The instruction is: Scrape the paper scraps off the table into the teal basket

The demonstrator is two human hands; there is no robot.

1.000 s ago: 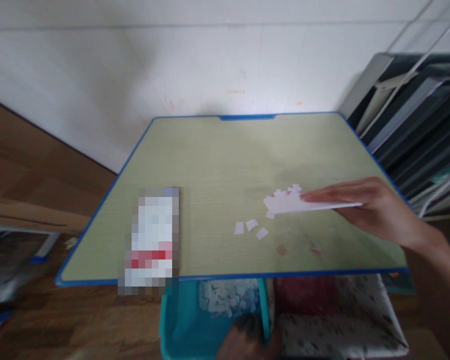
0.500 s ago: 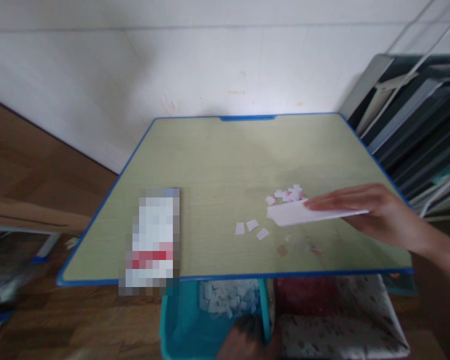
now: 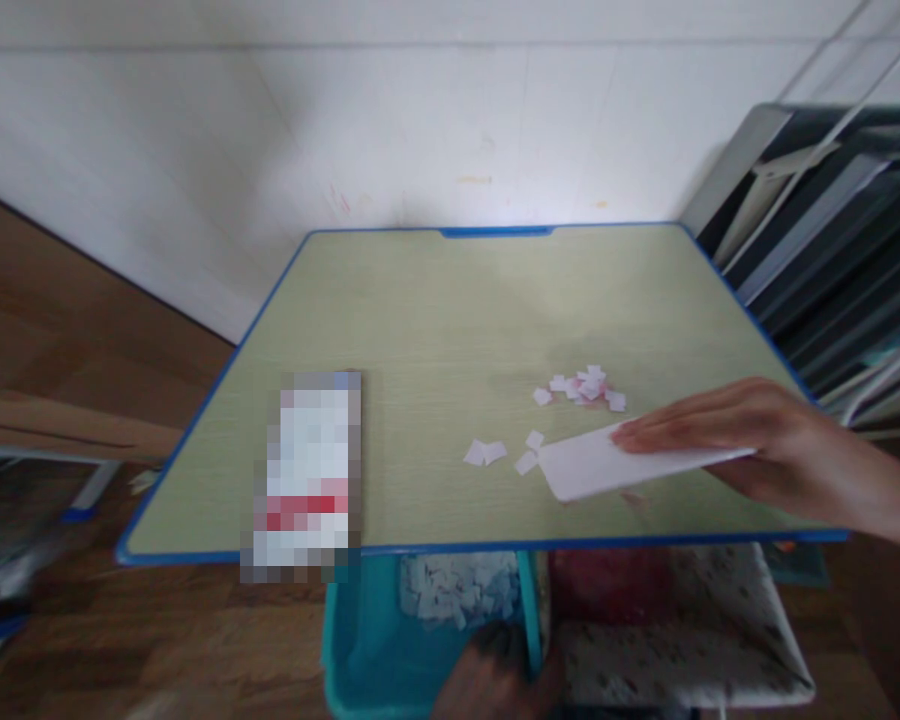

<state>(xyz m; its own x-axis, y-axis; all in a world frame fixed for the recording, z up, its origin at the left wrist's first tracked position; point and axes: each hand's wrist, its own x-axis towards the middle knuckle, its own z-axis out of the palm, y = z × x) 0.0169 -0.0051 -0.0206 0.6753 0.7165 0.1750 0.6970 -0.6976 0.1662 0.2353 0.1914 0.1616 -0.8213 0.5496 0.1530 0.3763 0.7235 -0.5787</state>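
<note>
My right hand point(image 3: 727, 430) is closed on a folded piece of white paper point(image 3: 622, 465), fingers on top and thumb beneath, low over the right part of the table. The paper's left end lies beside small white paper squares point(image 3: 526, 462). Behind it rests a heap of white and pinkish paper bits point(image 3: 589, 385). Below the table's front edge, my left hand point(image 3: 487, 680) grips the right wall of a teal plastic basin point(image 3: 334, 640), its fingertips in shadow. Many small paper pieces point(image 3: 457, 590) lie inside the basin.
The pale green table point(image 3: 435, 310) has a blue edge and stands against a white wall. A blurred-out white object with a red band point(image 3: 307, 470) lies at its left front. A rack of dark panels point(image 3: 847, 230) stands right; a patterned fabric item point(image 3: 682, 660) sits beside the basin.
My right hand has drawn the folded paper toward the front edge, uncovering more of the heap behind it. Some loose squares have shifted. My left hand stays at the basin.
</note>
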